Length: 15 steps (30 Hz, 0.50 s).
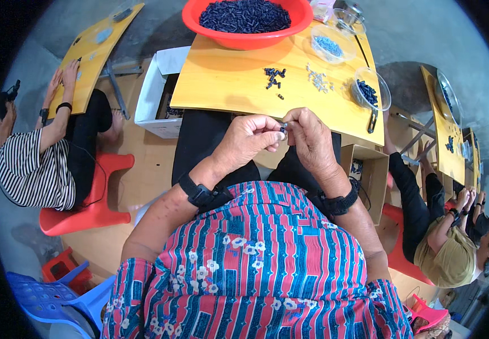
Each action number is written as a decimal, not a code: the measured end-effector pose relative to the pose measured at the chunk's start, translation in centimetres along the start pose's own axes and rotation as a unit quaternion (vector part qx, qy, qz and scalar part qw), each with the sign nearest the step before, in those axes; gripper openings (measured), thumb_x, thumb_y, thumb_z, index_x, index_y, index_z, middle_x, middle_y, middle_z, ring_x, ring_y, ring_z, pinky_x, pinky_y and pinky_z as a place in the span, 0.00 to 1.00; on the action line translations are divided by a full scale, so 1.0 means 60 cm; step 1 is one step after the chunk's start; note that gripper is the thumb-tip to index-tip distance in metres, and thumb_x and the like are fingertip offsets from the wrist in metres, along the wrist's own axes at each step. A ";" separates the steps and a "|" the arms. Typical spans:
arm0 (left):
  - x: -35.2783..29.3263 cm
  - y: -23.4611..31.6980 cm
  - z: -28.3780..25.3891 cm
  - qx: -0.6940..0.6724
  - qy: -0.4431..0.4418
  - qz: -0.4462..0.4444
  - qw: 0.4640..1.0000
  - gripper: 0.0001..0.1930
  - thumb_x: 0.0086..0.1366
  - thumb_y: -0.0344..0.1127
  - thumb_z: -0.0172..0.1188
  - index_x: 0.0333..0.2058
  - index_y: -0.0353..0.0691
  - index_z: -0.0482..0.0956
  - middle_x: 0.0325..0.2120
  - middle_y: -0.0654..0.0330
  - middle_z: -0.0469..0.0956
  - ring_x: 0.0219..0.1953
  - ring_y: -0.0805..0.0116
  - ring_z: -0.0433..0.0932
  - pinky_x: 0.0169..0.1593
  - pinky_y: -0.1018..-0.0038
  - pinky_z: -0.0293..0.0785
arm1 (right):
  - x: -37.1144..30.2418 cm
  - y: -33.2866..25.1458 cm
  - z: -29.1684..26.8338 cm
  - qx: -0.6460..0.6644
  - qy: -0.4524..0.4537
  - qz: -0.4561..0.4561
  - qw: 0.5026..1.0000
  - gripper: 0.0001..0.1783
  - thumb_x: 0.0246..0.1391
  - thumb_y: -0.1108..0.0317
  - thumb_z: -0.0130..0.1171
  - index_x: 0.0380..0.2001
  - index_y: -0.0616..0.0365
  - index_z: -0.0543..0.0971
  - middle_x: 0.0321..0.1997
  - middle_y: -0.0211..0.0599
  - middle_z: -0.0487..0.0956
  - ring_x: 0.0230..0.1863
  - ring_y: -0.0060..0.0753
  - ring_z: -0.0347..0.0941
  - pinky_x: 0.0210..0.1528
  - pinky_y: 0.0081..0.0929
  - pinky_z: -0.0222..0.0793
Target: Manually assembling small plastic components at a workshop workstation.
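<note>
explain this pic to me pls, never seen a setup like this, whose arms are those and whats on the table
There is no machine here: these are a person's bare left hand and right hand. The one picture comes from a camera on that person's head, looking down; its wide lens bends straight edges near the rim.

The left hand pinches a small dark piece, with the right fingertips close against it; whether they grip it too is hard to tell.

On the yellow table stand a red basin full of black pieces and clear bowls, one with light-blue bits, another with black pieces. Loose black pieces and pale bits lie nearby. Other people sit at tables on either side.
</note>
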<state>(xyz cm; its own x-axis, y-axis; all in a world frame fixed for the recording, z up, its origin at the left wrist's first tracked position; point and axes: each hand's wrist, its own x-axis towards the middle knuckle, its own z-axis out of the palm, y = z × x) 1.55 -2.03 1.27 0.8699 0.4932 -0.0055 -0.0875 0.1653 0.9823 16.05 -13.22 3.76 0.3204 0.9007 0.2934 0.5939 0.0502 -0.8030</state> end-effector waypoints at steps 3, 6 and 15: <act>0.001 -0.003 -0.002 0.009 -0.022 0.002 1.000 0.07 0.65 0.30 0.62 0.37 0.31 0.81 0.27 0.63 0.80 0.29 0.80 0.77 0.35 0.82 0.76 | -0.002 -0.002 -0.002 -0.026 -0.016 -0.023 0.999 0.07 0.57 0.78 0.55 0.38 0.58 0.73 0.28 0.40 0.74 0.23 0.32 0.75 0.29 0.29 0.72; 0.000 0.003 -0.004 0.022 -0.041 -0.019 0.999 0.08 0.66 0.32 0.61 0.39 0.33 0.80 0.32 0.63 0.80 0.32 0.79 0.77 0.39 0.79 0.77 | -0.003 -0.003 -0.008 -0.067 -0.030 -0.046 0.996 0.08 0.55 0.78 0.56 0.38 0.57 0.73 0.30 0.41 0.75 0.27 0.36 0.76 0.32 0.30 0.73; -0.004 0.003 -0.005 -0.012 -0.049 -0.050 0.997 0.10 0.66 0.36 0.61 0.39 0.33 0.80 0.31 0.63 0.80 0.30 0.79 0.76 0.39 0.80 0.76 | -0.004 -0.007 -0.019 -0.185 -0.037 -0.119 0.975 0.12 0.49 0.78 0.57 0.39 0.55 0.73 0.34 0.43 0.75 0.36 0.50 0.77 0.36 0.40 0.74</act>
<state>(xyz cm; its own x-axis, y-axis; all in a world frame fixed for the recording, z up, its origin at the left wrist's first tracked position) 1.17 -1.88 1.40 0.9182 0.3870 -0.0838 -0.0085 0.2308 0.9730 16.55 -13.96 4.61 0.0947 0.9116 0.4001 0.8754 0.1152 -0.4696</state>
